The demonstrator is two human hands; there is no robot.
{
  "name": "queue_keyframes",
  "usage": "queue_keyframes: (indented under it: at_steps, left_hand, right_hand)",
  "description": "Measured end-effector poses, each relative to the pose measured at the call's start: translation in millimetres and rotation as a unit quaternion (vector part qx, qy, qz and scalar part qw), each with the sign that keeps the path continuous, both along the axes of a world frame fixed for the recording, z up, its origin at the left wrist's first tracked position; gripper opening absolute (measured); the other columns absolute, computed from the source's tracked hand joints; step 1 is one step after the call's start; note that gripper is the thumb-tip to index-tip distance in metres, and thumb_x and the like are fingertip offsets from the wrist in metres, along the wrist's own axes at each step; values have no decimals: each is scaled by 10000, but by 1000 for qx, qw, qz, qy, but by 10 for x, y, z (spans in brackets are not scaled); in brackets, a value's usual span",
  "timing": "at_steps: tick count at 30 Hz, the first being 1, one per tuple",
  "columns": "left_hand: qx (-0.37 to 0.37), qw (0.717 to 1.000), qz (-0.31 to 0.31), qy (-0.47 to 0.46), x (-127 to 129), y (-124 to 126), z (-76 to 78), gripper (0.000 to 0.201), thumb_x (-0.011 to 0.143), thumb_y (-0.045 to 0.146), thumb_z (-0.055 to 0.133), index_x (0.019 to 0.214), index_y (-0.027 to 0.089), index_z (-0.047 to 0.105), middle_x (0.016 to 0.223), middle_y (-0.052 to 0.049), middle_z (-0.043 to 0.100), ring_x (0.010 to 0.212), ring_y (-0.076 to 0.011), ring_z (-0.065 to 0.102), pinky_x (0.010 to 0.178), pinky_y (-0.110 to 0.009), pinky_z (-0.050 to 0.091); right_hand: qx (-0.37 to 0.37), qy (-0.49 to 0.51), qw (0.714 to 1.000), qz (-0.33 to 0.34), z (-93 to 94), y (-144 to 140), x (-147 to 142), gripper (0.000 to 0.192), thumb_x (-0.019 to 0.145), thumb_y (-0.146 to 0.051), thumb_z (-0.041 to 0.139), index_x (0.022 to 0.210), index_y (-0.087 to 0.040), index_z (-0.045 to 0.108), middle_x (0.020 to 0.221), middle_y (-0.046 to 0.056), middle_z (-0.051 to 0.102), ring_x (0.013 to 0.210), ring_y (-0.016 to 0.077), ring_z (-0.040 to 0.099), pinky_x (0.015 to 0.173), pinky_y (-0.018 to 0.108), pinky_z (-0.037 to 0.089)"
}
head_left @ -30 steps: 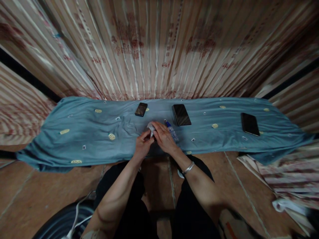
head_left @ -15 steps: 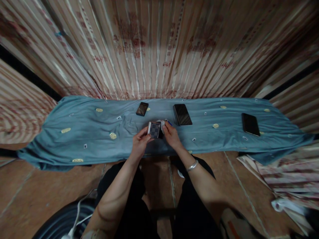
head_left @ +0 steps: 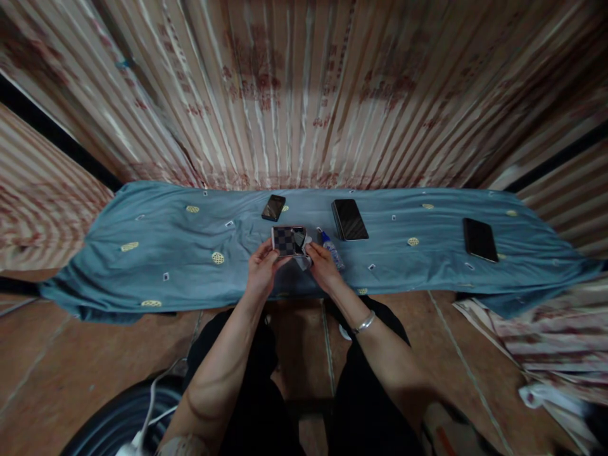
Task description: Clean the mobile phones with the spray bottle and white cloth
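My left hand (head_left: 262, 269) grips the left end of a phone (head_left: 288, 240) with a checkered back, held flat above a blue cloth (head_left: 166, 253). My right hand (head_left: 322, 266) holds a small white wipe (head_left: 304, 259) against the phone's right end. A small bottle with a blue cap (head_left: 331, 247) lies on the cloth just right of my right hand. A silver bracelet (head_left: 363, 323) sits on my right wrist.
Three dark phones lie on the cloth: a small one (head_left: 273, 207) behind my hands, a larger one (head_left: 349, 219) to the right, another (head_left: 479, 239) far right. A striped curtain (head_left: 304, 95) hangs behind. A white cable (head_left: 147, 405) and dark round object (head_left: 118, 424) lie at the lower left.
A second ago both hands were closed together over the wipe low on the cloth. The checkered phone has since come into view, turned flat and lifted slightly away from me.
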State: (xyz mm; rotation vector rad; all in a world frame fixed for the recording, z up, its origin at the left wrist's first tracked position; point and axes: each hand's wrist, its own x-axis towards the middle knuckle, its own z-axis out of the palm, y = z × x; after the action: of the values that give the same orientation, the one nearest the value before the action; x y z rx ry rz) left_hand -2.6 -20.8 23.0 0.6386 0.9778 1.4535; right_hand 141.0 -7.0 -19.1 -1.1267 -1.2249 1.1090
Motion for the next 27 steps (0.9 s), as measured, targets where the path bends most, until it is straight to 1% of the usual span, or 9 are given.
queue_keyframes:
  at_steps: [2,4,8,13,16,19,21,24,27]
  left_hand:
    - [1,1000,0,-4,-7,2,-8,347,572,256,850,880,184,705,906,-51,741,820,-197,697,761,-370,609]
    - [-3,1000,-6,-6,-6,4,-15,322,586,233,831,874,179,695,881,-36,732,803,-192,700,770,-382,611]
    - [-30,999,-17,-14,12,10,-11,260,616,173,792,844,174,665,813,-7,712,778,-186,701,785,-395,608]
    - [-68,997,-23,-25,30,11,61,249,629,221,835,783,171,645,742,5,697,665,-133,670,623,-256,566]
    - [-75,996,-40,-16,34,1,96,267,616,259,854,761,165,651,693,6,687,615,-124,660,574,-233,545]
    - [-71,994,-87,8,47,-21,102,278,601,261,865,776,151,679,716,-21,714,631,-148,679,599,-268,574]
    - [-66,993,-103,8,67,-40,94,291,582,255,876,779,143,693,751,-34,734,670,-163,696,640,-294,597]
    - [-59,994,-91,-10,111,-65,74,304,564,256,887,782,141,708,796,-40,749,728,-178,711,695,-331,620]
    - [-52,995,-83,-24,155,-81,56,317,568,264,887,816,138,736,828,-50,758,767,-183,717,732,-348,628]
  right_hand:
    - [-24,49,998,10,23,-16,-10,378,838,-587,536,886,-233,660,793,24,697,708,180,628,681,303,524]
    - [-29,45,999,3,47,-19,0,365,817,-586,555,825,-232,642,736,1,653,676,163,588,648,277,489]
    - [-31,21,999,-28,110,0,82,376,771,-592,606,670,-231,582,606,-41,508,593,130,455,569,249,381]
    - [-1,-6,999,-41,195,52,218,420,771,-601,627,600,-229,532,582,-50,422,591,122,380,552,253,315]
    - [4,0,999,-49,213,91,264,476,753,-656,641,588,-224,526,575,-52,406,585,115,356,549,254,310]
    - [-3,23,998,-54,206,124,274,503,726,-696,664,619,-215,562,588,-47,457,599,116,399,563,250,351]
    - [-9,44,997,-66,193,140,266,516,718,-716,663,651,-210,587,612,-35,515,621,124,453,593,254,397]
    - [-14,66,995,-72,174,158,246,524,736,-723,635,760,-200,649,713,1,621,701,155,552,680,278,470]
    - [-5,63,996,-60,164,175,228,523,771,-703,608,873,-196,685,818,31,680,803,184,619,784,306,511]
